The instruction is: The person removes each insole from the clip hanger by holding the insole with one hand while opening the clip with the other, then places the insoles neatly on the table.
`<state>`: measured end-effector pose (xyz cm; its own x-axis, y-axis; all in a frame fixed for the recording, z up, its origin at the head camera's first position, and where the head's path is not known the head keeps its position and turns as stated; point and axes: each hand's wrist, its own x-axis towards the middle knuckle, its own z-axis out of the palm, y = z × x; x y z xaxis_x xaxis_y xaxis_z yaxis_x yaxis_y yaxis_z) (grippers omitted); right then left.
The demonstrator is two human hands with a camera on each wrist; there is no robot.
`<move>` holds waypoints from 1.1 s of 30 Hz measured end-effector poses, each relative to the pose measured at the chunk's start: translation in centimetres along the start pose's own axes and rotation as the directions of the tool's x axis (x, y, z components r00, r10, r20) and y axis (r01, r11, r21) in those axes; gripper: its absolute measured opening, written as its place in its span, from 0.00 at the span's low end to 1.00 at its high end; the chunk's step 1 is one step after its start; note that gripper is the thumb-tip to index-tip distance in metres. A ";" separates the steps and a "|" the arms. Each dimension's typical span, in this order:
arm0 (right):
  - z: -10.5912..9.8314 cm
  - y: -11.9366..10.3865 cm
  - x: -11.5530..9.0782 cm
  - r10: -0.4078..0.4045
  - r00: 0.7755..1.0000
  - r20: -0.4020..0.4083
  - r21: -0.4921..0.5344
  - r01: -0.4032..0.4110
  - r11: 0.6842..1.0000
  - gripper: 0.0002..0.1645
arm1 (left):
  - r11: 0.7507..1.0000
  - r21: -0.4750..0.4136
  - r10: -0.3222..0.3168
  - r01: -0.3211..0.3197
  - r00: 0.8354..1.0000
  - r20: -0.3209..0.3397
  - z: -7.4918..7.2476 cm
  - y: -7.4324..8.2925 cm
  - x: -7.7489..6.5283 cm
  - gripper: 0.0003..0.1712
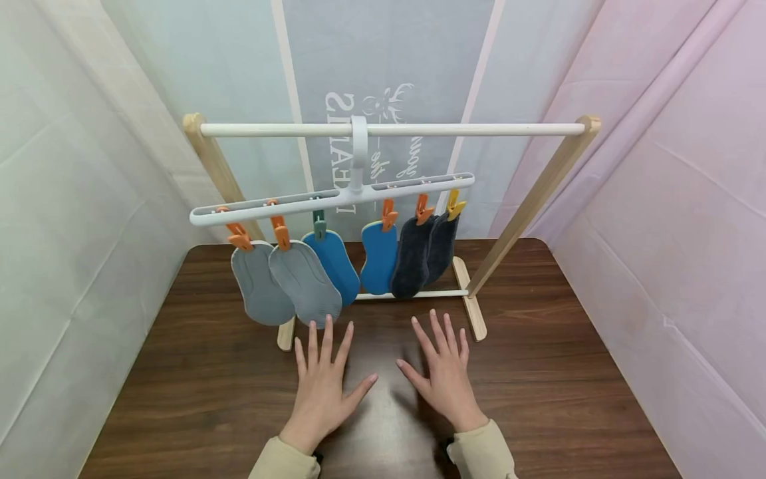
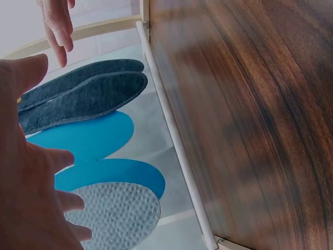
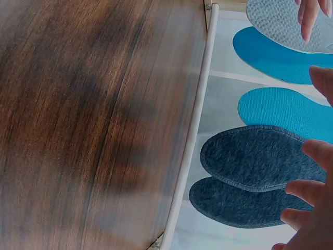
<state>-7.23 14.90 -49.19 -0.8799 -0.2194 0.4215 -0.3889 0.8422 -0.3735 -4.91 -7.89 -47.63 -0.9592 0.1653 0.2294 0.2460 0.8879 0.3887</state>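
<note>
My left hand (image 1: 323, 392) is spread over the table with straight fingers and holds nothing; its fingertips overlap the lower end of a grey insole (image 1: 305, 283) in the head view. My right hand (image 1: 444, 382), also spread and holding nothing, is nearest to the dark fuzzy insoles (image 1: 411, 256). Between the grey and dark pairs hang two blue insoles (image 1: 380, 259). Orange clips (image 1: 280, 233), a green clip (image 1: 320, 225) and a yellow clip (image 1: 455, 205) fasten the insoles to a white hanger (image 1: 269, 207). In the right wrist view, the dark insoles (image 3: 255, 156) show a felt-like surface.
The hanger hooks over the white top bar (image 1: 479, 130) of a rack with wooden posts (image 1: 526, 209). Its wooden foot (image 1: 470, 303) stands on the brown table (image 1: 556, 392). A lower white rod (image 2: 177, 140) runs behind the insoles. Curtains (image 1: 676, 219) surround the table.
</note>
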 end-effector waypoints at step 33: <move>-1.1 2.0 1.9 0.033 0.994 -0.105 0.239 -0.007 0.971 0.41 | 0.985 -0.158 0.050 -0.067 0.993 -0.108 -0.8 1.6 1.4 0.39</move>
<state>-9.36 16.66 -48.26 -0.8586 -0.1386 0.4935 -0.4367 0.7018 -0.5628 -5.77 -6.54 -45.95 -0.9250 0.1627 0.3434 0.3288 0.7957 0.5086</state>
